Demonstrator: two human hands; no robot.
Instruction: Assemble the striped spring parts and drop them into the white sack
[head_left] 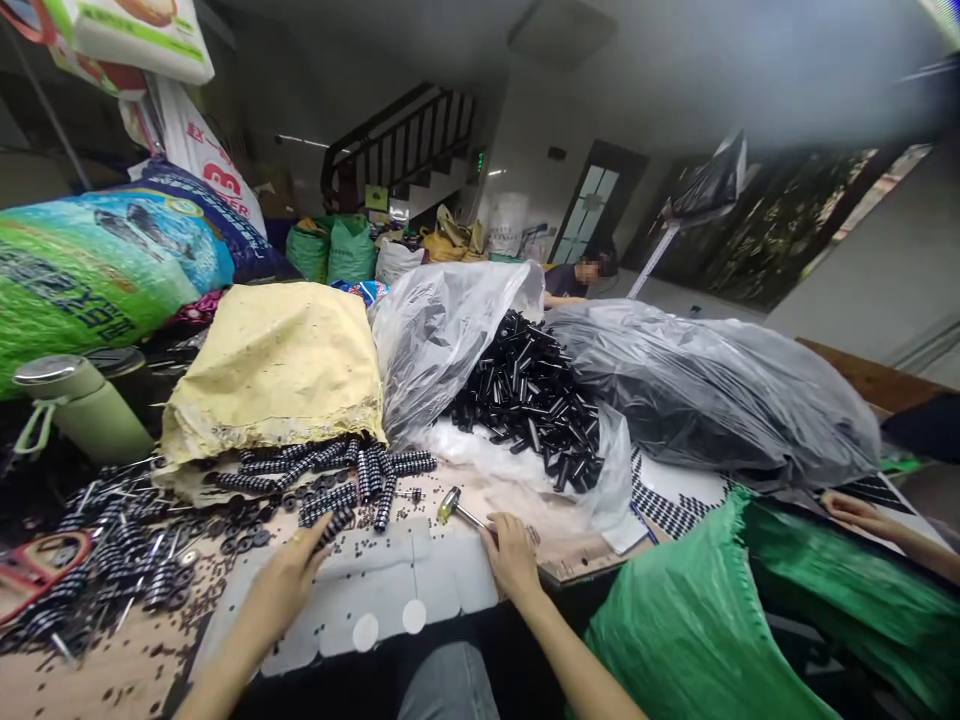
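My left hand [289, 575] is closed round a short black-and-white striped stack [341, 520] over the front of the table. In my right hand [514, 555] is the handle end of a small hammer [471, 517], its head with a yellow face pointing left. Between the hands lies a pale grey sheet [397, 575] dotted with tiny black pieces. Similar striped stacks [386, 495] lie just beyond my left hand, spilling from a pale yellow sack [281, 360]. Past my right hand rises a heap of black tubular pieces [532, 390] in a clear plastic bag [450, 320].
Left are metal rods with striped stacks [124, 560], red-handled scissors [45, 570] and a green flask [86, 405]. A green woven sack [675, 610] stands at right, near another person's hand [855, 510]. A big plastic bag [720, 390] and a person [585, 275] are behind.
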